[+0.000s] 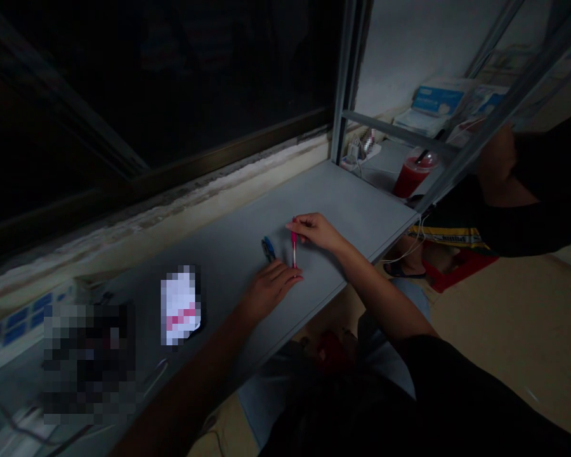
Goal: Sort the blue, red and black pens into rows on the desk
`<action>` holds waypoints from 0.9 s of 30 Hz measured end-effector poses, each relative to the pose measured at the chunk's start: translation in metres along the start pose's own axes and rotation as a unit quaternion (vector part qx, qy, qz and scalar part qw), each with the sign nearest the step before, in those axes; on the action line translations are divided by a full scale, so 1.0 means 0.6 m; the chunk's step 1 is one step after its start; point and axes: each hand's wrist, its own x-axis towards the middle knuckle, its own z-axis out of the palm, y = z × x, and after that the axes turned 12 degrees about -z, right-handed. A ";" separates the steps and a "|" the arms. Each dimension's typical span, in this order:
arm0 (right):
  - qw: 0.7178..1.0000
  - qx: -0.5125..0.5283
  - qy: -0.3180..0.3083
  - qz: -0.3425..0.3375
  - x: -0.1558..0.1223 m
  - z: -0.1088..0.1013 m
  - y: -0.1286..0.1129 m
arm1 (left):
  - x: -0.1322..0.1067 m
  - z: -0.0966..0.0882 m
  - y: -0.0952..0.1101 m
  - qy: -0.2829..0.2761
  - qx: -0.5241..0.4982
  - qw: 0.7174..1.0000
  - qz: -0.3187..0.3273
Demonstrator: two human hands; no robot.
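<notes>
A pen with a red grip and cap end and a clear barrel [294, 252] stands out between my two hands over the grey desk [247, 222]. My right hand [318, 231] pinches its far, red end between thumb and fingers. At the near end, my left hand [270, 287] lies low over the desk with its fingers closed around the pen's tip, which they partly hide. Just beyond the left fingers lies a blue pen [268, 249] with a dark clip, its near end covered by that hand.
A lit phone [183, 304] lies to the left, near a blurred dark object [92, 362] and cables. Past the metal frame [400, 132] stand a cup of red drink [413, 174] and blue-and-white packs [438, 100]. Another person's arm [497, 158] is at the right.
</notes>
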 end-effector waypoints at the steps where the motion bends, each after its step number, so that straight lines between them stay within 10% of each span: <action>1: 1.000 -0.004 -0.017 -0.004 -0.001 0.001 0.001 | -0.001 0.001 0.000 -0.010 -0.001 1.000 -0.004; 27: 0.993 -0.084 -0.084 -0.029 -0.001 0.009 0.022 | 0.006 0.003 0.004 0.003 0.011 1.000 -0.017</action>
